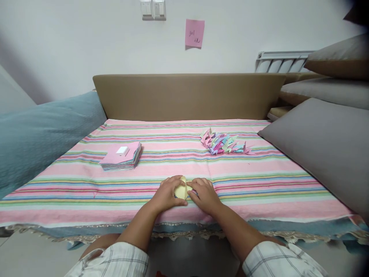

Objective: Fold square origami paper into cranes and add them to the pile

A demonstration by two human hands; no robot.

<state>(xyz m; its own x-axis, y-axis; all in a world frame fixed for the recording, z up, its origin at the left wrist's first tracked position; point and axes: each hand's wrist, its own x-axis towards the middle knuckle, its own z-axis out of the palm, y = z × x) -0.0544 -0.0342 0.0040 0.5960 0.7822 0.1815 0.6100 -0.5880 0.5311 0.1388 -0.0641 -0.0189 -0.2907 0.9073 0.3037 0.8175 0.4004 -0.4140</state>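
Note:
A piece of pale yellow folded paper (180, 191) is between my hands near the front of the striped cloth. My left hand (167, 195) curls round its left side, with thumb and fingers on its edges. At the right edge, my right hand (206, 195) pinches the paper between thumb and index finger; the exact fold there is partly covered. To the left lies a stack of coloured paper squares (115, 163), a small white block (122, 151) resting on top. Farther back on the right is a pile of folded paper pieces (223, 143) in pink, green, blue and purple.
The striped cloth (173, 134) covers the seat, with a brown backrest (187, 96) behind. A blue-covered cushion (52, 130) borders the left side. Grey cushions (323, 134) are piled on the right. A pink note (194, 34) is stuck to the wall.

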